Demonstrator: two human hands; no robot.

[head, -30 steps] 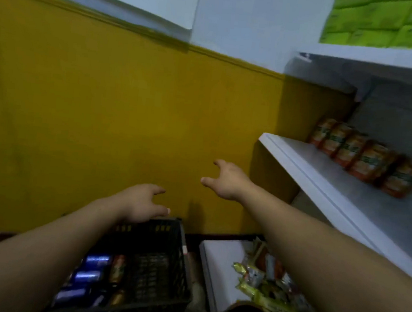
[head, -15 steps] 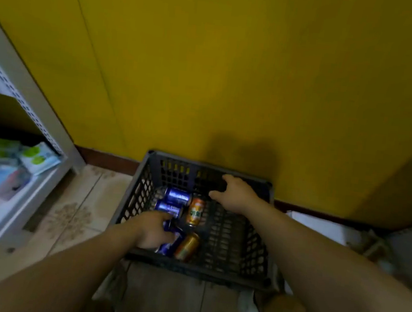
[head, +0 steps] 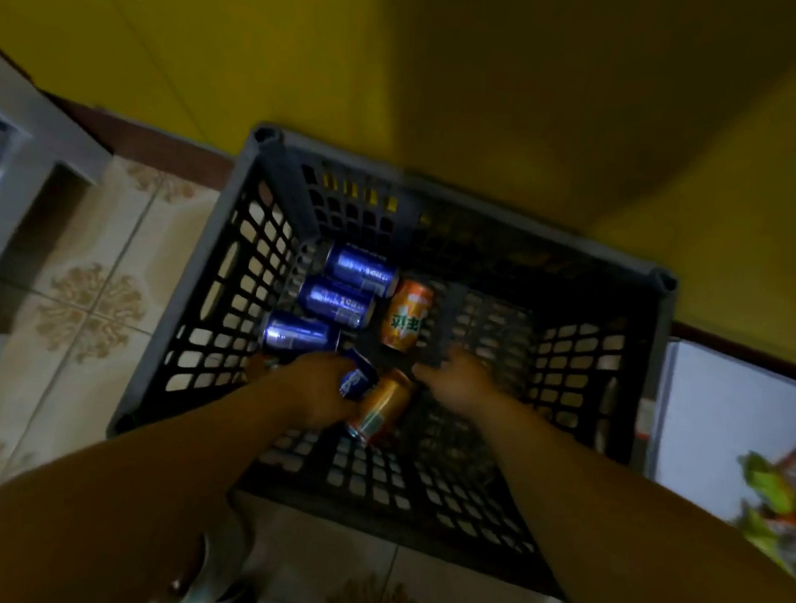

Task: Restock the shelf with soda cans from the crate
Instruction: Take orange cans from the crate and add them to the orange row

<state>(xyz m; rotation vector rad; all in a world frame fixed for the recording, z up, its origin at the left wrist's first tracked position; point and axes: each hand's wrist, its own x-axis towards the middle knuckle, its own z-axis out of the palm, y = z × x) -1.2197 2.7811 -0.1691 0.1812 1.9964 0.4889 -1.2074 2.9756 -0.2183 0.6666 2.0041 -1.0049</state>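
Head: L hand (head: 317, 388) round blue can (head: 358, 379)

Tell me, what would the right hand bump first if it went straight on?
Probably the far orange can, lying ahead of the right hand in the crate; depth is unclear.

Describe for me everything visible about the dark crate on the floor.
The crate is dark grey and looks like plastic, with lattice walls and base and rounded corner posts. It stands upright, open-topped, on the tiled floor by the yellow wall. Six cans lie on their sides inside, mostly leftward: four blue cans, two orange cans. The left hand grips a blue can; the right hand reaches in, open.
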